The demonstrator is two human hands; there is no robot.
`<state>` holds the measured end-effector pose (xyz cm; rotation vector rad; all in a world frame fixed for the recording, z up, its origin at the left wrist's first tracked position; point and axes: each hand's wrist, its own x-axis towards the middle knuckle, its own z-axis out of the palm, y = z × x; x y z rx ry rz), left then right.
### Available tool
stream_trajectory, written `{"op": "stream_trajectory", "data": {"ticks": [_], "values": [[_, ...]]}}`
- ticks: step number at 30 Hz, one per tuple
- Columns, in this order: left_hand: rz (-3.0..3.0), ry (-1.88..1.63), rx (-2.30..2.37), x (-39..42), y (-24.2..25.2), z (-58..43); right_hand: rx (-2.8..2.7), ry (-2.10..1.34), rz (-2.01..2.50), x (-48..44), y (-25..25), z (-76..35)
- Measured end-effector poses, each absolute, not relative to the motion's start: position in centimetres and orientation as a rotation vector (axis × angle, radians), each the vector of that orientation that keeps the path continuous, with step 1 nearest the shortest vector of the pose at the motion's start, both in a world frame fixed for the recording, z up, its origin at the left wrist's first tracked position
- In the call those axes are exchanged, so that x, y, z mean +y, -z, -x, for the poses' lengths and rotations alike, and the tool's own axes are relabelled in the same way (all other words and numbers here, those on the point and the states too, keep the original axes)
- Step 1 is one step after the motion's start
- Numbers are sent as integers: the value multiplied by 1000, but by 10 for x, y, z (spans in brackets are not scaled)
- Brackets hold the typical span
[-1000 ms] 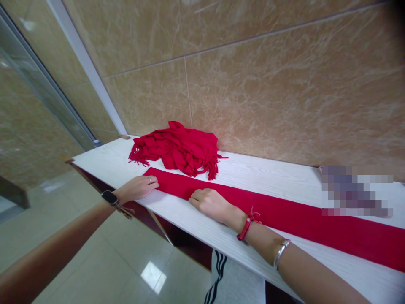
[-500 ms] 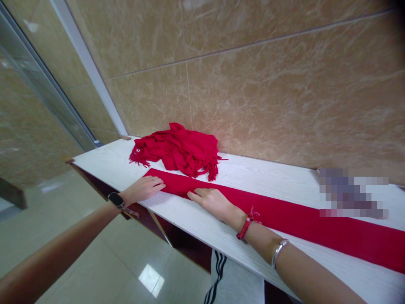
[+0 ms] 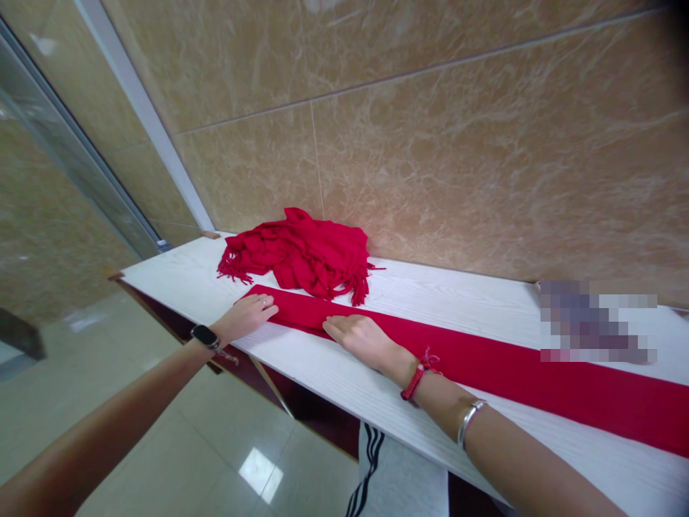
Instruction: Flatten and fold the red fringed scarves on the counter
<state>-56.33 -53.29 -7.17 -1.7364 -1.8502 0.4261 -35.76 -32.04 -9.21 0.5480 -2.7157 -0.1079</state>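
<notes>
Left of centre, the left hand (image 3: 248, 316) touches the red cloth (image 3: 484, 365); mid-frame, the right hand (image 3: 362, 340) does too. Whether either grips, I can't tell.

I'm getting plain red on my feed across the cloth strip (image 3: 495, 362) and scarf (image 3: 317, 251); the tabletop (image 3: 446, 298) is showing white with faint grain, the wall (image 3: 430, 158) tan with pale veining, another fabric (image 3: 412, 467) light grey with wavy black stripes.
</notes>
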Motion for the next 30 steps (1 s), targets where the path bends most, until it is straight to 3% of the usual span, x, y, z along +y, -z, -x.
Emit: {"op": "stream_trajectory", "data": {"ticks": [12,23,30], "values": [[1685,-459,-1979,-569,82,612,-2728,73,-571,-318,97,359],[1518,-367,-1959,-574,81,611,-2633,246,-542,-307,91,358],[1628,-377,-2025,-570,78,622,-2693,122,-640,-310,100,357]]}}
